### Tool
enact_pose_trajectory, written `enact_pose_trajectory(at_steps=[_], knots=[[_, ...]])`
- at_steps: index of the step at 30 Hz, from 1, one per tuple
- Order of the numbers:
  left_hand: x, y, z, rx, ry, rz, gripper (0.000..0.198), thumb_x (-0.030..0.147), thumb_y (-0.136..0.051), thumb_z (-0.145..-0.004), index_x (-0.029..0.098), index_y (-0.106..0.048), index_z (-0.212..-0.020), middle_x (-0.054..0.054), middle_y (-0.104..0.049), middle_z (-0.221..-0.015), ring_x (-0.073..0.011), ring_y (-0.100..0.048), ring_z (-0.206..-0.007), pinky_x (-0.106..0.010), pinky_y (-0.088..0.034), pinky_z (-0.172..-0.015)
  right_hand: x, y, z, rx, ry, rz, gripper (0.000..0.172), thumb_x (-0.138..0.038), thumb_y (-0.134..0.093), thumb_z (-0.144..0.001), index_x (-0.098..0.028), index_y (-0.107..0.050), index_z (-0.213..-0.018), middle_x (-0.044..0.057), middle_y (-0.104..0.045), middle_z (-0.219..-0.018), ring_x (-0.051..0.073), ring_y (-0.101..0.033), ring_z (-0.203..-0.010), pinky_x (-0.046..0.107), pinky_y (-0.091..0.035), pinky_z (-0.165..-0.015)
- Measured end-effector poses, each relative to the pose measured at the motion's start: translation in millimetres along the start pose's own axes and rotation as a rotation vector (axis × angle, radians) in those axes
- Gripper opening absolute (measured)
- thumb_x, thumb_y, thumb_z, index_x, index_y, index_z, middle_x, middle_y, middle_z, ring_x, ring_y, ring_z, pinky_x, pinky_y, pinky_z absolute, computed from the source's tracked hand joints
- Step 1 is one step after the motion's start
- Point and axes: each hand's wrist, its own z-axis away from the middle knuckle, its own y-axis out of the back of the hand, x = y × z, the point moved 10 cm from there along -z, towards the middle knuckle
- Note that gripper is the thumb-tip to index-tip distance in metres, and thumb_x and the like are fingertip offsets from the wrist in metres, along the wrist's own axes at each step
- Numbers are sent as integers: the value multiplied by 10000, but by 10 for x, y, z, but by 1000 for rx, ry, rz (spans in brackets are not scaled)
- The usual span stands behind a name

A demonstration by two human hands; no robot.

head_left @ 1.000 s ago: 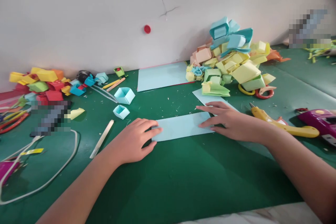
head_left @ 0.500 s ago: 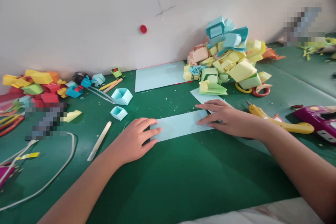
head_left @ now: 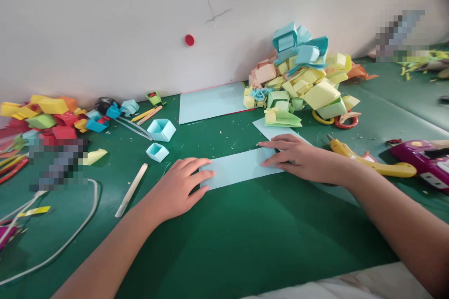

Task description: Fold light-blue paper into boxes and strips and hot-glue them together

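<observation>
A light-blue paper strip lies flat on the green tabletop. At its left end rests my left hand, open, fingertips spread on the paper. My right hand lies open over the right end, fingers stretched out and apart. Behind the right hand another light-blue paper piece shows, partly covered by the hand and a green paper piece. Two small folded blue paper boxes, a larger one and a smaller one, stand beyond my left hand.
By the wall are blue sheets and a heap of folded papers. Scissors, a yellow glue gun and a purple device lie right. Left are colourful paper boxes, a glue stick and a white cable.
The whole view has shifted very slightly. Both hands keep their places on the blue paper strip, with no visible change in grip.
</observation>
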Motion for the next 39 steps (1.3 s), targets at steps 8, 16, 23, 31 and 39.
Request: enact_pose_trajectory(at_steps=[8,16,23,31,39], knots=[[-32,-1,17,-20,43,7,303,323,-513,-1036,294,-704,-1270,-69,-565,-1510,-310,-559,-1294,-535,-498,-1040,-28,13,1,7,13,6,374,-327,-465,-1011,-415,-769,-1212,-35,-496,-1589,375,-420,-1433,649,-406,-1133],[-106,-26,69,-47,40,37,407,243,-442,-1059,395,-643,-1378,4,-555,-1539,-255,-567,-1334,-450,-481,-1055,-14,24,5,1,-6,-4,361,-354,-472,-1012,-420,-772,-1201,-41,-460,-1613,374,-408,-1451,648,-384,-1154],[-163,-86,99,-136,71,74,435,276,-428,-1072,448,-548,-1454,38,-478,-1591,-263,-502,-1417,-464,-471,-1074,-3,-3,8,-45,-21,27,370,-359,-459,-1024,-396,-757,-1240,-11,-437,-1631,377,-377,-1473,650,-397,-1139],[-189,-50,41,-35,77,80,341,322,-481,-1060,388,-692,-1319,6,-578,-1517,-269,-545,-1345,-497,-447,-1097,-21,22,9,-5,-12,8,360,-390,-466,-1022,-402,-758,-1233,-11,-453,-1620,379,-398,-1458,652,-393,-1150],[-266,-92,22,-53,130,140,381,417,-602,-998,348,-651,-1369,-38,-545,-1540,-313,-496,-1363,-549,-429,-1121,-40,0,19,-15,-3,17,373,-327,-502,-994,-426,-724,-1277,-47,-452,-1616,357,-394,-1461,629,-388,-1164]])
